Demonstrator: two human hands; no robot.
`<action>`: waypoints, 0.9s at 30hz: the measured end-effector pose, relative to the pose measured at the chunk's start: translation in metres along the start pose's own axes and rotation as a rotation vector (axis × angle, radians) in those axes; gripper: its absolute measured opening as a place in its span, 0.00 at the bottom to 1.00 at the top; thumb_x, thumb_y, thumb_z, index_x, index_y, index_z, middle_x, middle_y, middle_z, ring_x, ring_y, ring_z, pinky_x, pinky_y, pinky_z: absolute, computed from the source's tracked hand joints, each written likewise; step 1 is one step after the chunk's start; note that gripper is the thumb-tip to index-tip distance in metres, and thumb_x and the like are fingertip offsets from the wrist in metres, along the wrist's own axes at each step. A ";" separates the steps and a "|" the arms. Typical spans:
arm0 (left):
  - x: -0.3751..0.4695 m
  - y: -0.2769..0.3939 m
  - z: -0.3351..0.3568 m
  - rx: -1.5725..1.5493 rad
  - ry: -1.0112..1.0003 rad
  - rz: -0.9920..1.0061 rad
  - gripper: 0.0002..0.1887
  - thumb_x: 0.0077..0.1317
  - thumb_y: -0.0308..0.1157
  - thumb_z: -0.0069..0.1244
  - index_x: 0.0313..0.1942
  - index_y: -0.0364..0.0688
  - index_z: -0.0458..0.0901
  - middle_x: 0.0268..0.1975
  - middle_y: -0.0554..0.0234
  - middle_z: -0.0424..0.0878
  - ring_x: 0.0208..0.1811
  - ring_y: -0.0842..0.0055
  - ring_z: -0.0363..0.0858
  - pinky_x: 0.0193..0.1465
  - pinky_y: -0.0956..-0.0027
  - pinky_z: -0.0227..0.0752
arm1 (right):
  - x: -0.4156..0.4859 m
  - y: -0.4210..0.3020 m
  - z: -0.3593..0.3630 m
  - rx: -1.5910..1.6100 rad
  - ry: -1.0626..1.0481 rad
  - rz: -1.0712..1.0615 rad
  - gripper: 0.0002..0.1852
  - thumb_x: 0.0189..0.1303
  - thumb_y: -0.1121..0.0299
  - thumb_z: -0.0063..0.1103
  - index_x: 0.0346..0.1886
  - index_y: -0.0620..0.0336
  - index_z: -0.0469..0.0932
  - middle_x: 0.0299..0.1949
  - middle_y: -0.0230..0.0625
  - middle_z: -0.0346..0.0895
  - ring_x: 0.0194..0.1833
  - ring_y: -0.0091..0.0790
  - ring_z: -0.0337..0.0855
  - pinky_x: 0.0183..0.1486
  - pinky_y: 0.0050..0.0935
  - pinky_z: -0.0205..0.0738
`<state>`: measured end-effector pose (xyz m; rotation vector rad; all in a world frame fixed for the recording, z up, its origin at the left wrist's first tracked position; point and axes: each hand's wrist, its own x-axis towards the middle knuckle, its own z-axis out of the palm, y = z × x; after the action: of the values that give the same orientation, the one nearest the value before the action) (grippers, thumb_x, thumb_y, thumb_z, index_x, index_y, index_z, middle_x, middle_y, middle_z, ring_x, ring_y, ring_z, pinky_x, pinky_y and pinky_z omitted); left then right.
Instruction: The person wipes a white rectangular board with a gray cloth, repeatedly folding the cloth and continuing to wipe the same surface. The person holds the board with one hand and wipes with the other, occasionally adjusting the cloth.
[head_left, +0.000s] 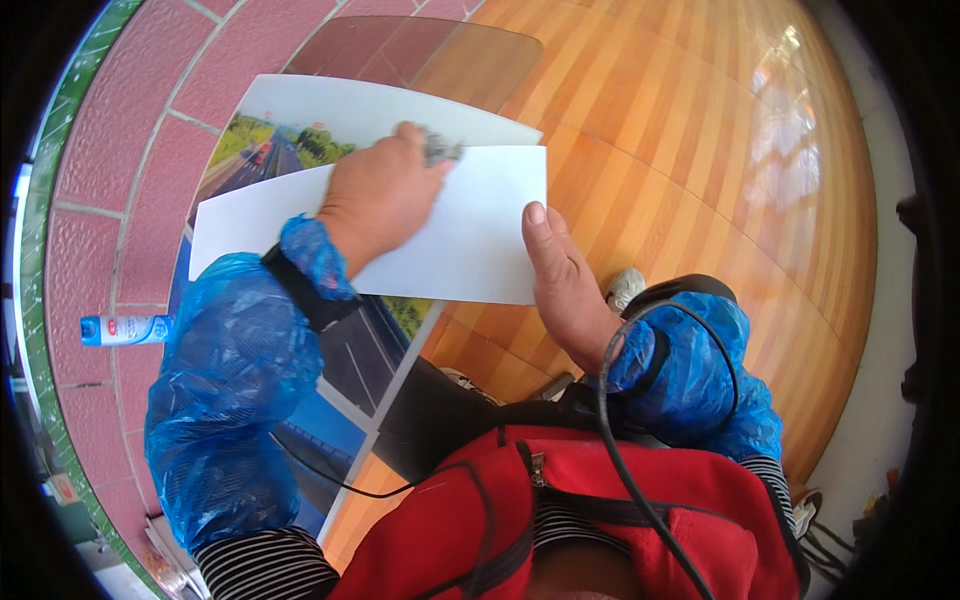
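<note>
A plain white sheet (465, 232) lies tilted in front of me, its right side raised. My right hand (562, 277) grips its right edge, the thumb on the upper face. Over the sheet's far edge is my left hand (382, 195), fingers closed around a small grey wad (441, 148). That wad is blurred, and I cannot tell its material. Under the white sheet lies a printed poster panel (300, 146) showing a highway; more of its road picture (367, 360) shows below, and the sheet hides its middle.
A brown-tinted transparent panel (457, 56) lies beyond the poster. Reddish tiles (112, 255) with pale joints run along the left, holding a blue-and-white spray can (126, 330). Glossy wood-patterned flooring (675, 165) spreads to the right. A black cable (611, 420) loops over my right sleeve.
</note>
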<state>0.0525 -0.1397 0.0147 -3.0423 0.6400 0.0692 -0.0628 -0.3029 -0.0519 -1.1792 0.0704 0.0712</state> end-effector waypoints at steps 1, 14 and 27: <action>0.003 0.021 0.001 -0.008 0.042 0.094 0.22 0.72 0.45 0.50 0.46 0.31 0.73 0.35 0.38 0.85 0.36 0.45 0.85 0.40 0.50 0.79 | 0.000 -0.001 -0.002 -0.042 0.020 0.019 0.32 0.80 0.45 0.37 0.65 0.68 0.67 0.56 0.40 0.74 0.57 0.30 0.72 0.63 0.29 0.65; -0.036 0.019 -0.008 -0.096 -0.074 0.303 0.22 0.67 0.37 0.58 0.55 0.34 0.74 0.48 0.42 0.83 0.48 0.50 0.84 0.52 0.54 0.77 | 0.002 -0.003 -0.010 0.024 -0.047 0.211 0.45 0.74 0.30 0.19 0.70 0.62 0.66 0.58 0.45 0.77 0.57 0.34 0.79 0.63 0.30 0.70; -0.090 -0.053 -0.006 0.027 -0.072 0.154 0.28 0.66 0.36 0.59 0.61 0.32 0.70 0.49 0.40 0.82 0.48 0.49 0.83 0.51 0.55 0.76 | 0.009 0.016 0.006 0.075 0.282 0.362 0.37 0.79 0.40 0.27 0.54 0.69 0.76 0.36 0.41 0.77 0.40 0.33 0.77 0.47 0.31 0.71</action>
<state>-0.0080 -0.0556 0.0264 -2.9441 0.8606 0.1709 -0.0554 -0.2907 -0.0647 -1.0841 0.5311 0.2186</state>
